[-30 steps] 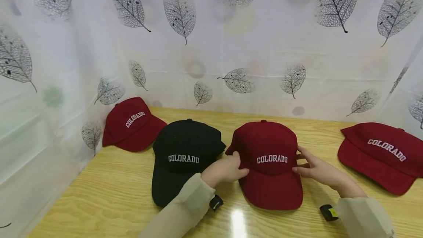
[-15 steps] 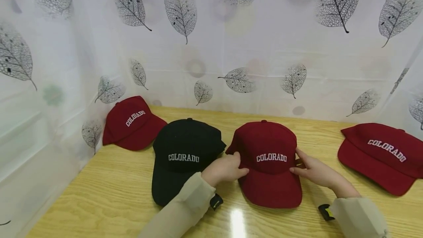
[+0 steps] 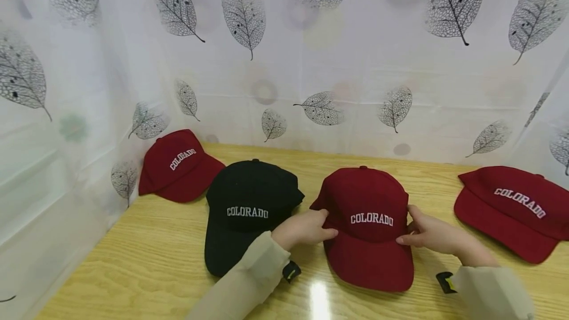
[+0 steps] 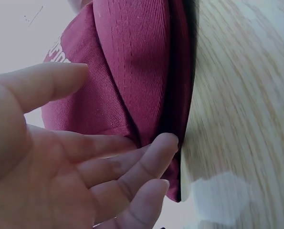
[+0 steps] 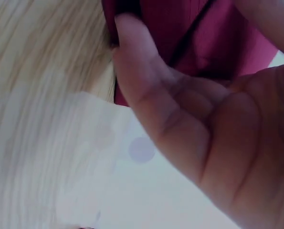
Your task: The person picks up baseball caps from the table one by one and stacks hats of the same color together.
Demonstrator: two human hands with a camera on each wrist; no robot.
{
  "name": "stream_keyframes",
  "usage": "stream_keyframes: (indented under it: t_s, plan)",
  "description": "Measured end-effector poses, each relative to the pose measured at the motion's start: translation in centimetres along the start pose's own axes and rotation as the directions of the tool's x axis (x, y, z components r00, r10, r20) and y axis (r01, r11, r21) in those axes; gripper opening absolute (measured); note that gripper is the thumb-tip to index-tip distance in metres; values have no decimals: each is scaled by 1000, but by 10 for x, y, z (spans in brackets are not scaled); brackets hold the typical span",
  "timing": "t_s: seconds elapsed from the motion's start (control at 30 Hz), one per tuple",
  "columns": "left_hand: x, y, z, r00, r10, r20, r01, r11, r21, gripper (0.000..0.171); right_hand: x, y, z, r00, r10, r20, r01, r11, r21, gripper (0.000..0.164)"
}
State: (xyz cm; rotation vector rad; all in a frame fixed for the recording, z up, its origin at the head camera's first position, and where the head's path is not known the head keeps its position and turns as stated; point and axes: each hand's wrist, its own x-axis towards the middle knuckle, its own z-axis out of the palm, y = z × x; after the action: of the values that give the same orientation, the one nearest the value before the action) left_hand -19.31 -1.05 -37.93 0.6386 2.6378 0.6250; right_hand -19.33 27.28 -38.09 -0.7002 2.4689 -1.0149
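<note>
The left hand (image 3: 304,230) and right hand (image 3: 437,233) are apart, each gripping one side of a red cap (image 3: 366,196), thumbs in front; this two-sided hold probably keeps the soft cap from twisting. It sits on the tabletop (image 3: 138,260), facing near. A black cap (image 3: 249,189) stands just left, turned the same way. A second red cap (image 3: 178,174) at far left and a third red cap (image 3: 511,214) at right sit angled.
</note>
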Motion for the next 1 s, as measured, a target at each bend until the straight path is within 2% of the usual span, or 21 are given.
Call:
stream_keyframes:
  t_s: [0.13,0.3,0.47,0.77,0.9,1.0]
  plan:
    - [0,0,1,1000,9,-18,-9,1000,7,38,3,-1,4,999,-29,-28,26,994,-103,54]
    - [1,1,1,1000,19,-24,-19,999,32,32,3,-3,5,999,-8,-32,2,982,-187,67]
    - [1,2,1,999,26,-20,-25,997,67,25,3,-5,4,999,32,-26,-37,971,-237,74]
    - [1,1,1,1000,-10,-24,12,995,103,26,6,-7,2,999,30,-18,-34,964,-263,75]
    - [-4,8,0,999,12,-38,-6,985,171,32,1,-14,-1,995,45,-87,-72,939,-336,72]
    - [-10,16,-2,998,45,-49,-35,981,190,37,-7,-28,-5,976,39,-212,-124,906,-405,71]
